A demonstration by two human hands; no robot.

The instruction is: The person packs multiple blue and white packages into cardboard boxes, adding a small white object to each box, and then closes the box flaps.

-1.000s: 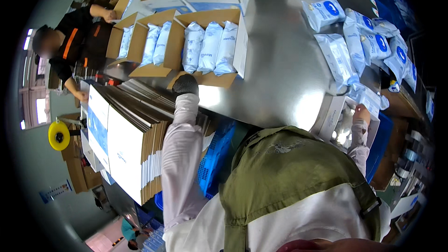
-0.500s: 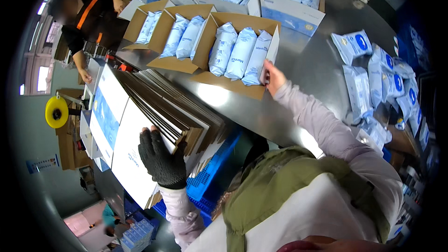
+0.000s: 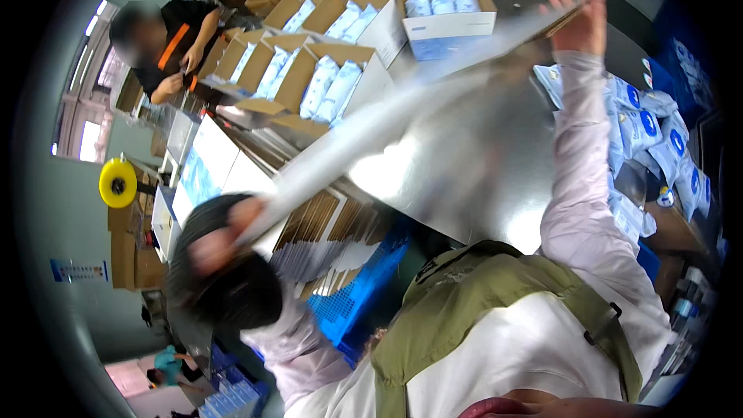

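the left hand [image 3: 224, 263], in a dark knit glove, is closed around one end of a long flat folded cardboard sheet [image 3: 402, 101], white on its face and badly blurred. the bare right hand [image 3: 576, 19] grips the far end, fingers wrapped over the edge with the thumb underneath as far as the blur lets me see. so both hands are shut on the same piece, which stretches between them, slanting above the shiny grey steel table [image 3: 472, 178].

judging by how things lie: the sheet is already lifted clear of the stack of flat white-and-blue carton blanks [image 3: 224, 178] standing on edge just off the near-left corner of the steel table, beside the gloved hand. it is not yet opened into a box; it looks flat. that shaping is left to do, and any filling as well.

on the far-left part of the steel table stand several open brown cartons [image 3: 325, 70] already holding upright white-and-blue soft packs, and one white open carton [image 3: 445, 11] at the far middle. loose white-and-blue pouches [image 3: 642, 124] lie heaped along the table's right edge, just beyond the right forearm. a blue plastic crate [image 3: 356, 294] sits below the table's near edge. another person in a dark top with orange trim [image 3: 166, 46] works past the table's far-left corner, and a yellow tape roll [image 3: 118, 183] hangs left of the blank stack.
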